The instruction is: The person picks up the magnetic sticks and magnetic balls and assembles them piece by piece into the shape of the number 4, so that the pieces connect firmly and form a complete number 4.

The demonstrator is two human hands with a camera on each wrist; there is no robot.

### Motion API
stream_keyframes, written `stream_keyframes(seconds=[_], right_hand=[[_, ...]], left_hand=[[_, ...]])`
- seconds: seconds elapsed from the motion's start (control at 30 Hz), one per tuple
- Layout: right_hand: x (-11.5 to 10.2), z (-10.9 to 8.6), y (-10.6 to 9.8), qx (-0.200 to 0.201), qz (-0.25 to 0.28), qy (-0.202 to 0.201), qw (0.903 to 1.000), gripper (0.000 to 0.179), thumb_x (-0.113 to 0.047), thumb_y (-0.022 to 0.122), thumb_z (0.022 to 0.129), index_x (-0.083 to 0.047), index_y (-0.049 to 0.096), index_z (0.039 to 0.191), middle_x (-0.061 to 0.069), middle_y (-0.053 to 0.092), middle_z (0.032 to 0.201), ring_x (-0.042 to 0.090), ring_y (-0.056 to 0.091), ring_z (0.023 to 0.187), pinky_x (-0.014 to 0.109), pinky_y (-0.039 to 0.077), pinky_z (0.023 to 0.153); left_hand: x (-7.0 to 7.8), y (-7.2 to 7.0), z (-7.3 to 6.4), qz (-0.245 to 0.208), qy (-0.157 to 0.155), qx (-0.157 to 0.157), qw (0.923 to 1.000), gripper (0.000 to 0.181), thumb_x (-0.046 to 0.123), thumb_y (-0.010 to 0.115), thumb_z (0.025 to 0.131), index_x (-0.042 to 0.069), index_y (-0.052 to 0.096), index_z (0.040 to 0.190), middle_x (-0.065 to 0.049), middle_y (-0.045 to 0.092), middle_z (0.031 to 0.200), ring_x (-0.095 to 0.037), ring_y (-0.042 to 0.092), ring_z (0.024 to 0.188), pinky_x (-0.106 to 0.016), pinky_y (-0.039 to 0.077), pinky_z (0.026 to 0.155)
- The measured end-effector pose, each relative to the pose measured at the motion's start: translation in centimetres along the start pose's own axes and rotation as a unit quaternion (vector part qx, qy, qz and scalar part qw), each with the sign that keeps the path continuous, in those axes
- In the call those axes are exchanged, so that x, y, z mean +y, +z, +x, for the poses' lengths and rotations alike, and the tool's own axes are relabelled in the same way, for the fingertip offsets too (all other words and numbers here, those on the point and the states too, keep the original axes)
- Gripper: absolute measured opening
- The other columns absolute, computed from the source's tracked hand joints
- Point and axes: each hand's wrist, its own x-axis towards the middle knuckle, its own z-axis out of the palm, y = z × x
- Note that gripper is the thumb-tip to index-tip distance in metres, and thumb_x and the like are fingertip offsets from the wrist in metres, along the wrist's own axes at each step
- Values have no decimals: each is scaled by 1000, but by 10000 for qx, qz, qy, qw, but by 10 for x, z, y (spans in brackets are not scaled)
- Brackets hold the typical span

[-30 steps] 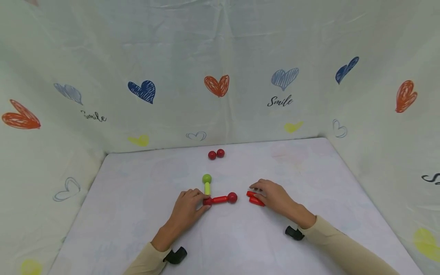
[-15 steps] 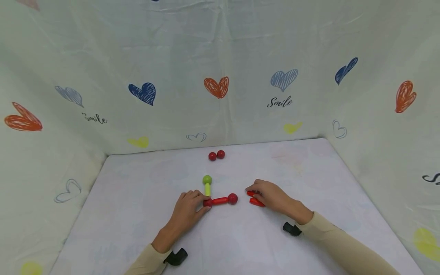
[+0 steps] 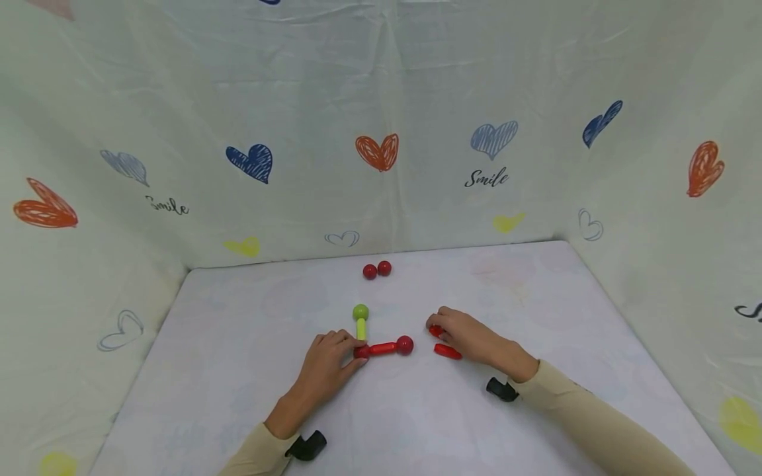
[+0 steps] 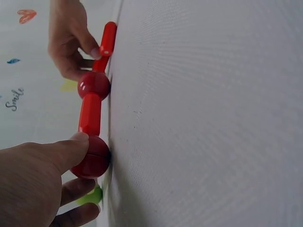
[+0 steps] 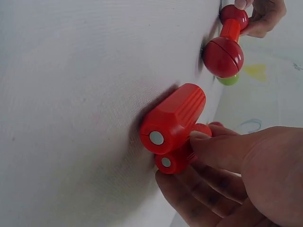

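My left hand (image 3: pixel 324 365) pinches a red ball (image 4: pixel 92 158) at the corner of an L-shaped piece on the table. From that ball a red rod (image 3: pixel 383 348) runs right to another red ball (image 3: pixel 405 345), and a yellow-green rod (image 3: pixel 361 328) runs away to a green ball (image 3: pixel 360 313). To the right, my right hand (image 3: pixel 473 336) pinches a loose red rod (image 5: pixel 174 160), its thumb on one side and fingers on the other. A second loose red rod (image 3: pixel 448 352) lies nearer me; both have silvery discs on their visible ends. My fingers partly hide the pinched rod.
Two red balls (image 3: pixel 377 270) sit side by side near the back edge of the white-covered table (image 3: pixel 238 317). A pale curtain (image 3: pixel 297 99) printed with hearts and "Smile" surrounds the table at the back and sides. Dark wrist cameras (image 3: pixel 307 446) are strapped under both wrists.
My right hand has shifted slightly away from me with the farther loose rod, and the gap to the nearer rod has widened. My left hand keeps its hold on the corner ball.
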Motion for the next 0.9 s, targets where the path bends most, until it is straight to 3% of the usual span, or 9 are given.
stream_keyframes(seconds=[0.2, 0.5, 0.73, 0.9], right_hand=[[-2, 1, 2, 321, 425, 248, 9983, 30, 3, 74, 95, -4, 68, 124, 4, 69, 107, 17, 64, 94, 36, 60, 88], [1, 15, 13, 1116, 1469, 701, 9803, 30, 4, 73, 96, -3, 68, 125, 10, 71, 115, 24, 69, 101, 36, 62, 87], [-2, 28, 19, 1186, 2121, 1014, 9647, 25, 0, 73, 97, -2, 69, 122, 11, 72, 109, 25, 70, 96, 36, 62, 84], [-4, 38, 23, 1130, 2374, 1208, 9572, 26, -2, 74, 97, -1, 69, 123, 11, 72, 106, 19, 69, 89, 30, 60, 78]], left_hand=[[0, 0, -1, -29, -12, -17, 10000, 34, 25, 92, 84, 19, 80, 115, 5, 69, 98, -16, 62, 92, -41, 53, 91], [-1, 1, -1, 9, 58, -24, 10000, 35, 26, 92, 84, 19, 79, 116, 6, 69, 99, -15, 62, 92, -40, 53, 90], [0, 1, -1, 16, 41, -20, 10000, 35, 26, 92, 84, 19, 80, 116, 6, 69, 99, -15, 62, 93, -40, 53, 90], [-1, 1, 0, 58, -2, -52, 10000, 34, 27, 92, 84, 19, 79, 115, 6, 69, 99, -15, 62, 93, -40, 53, 90]])
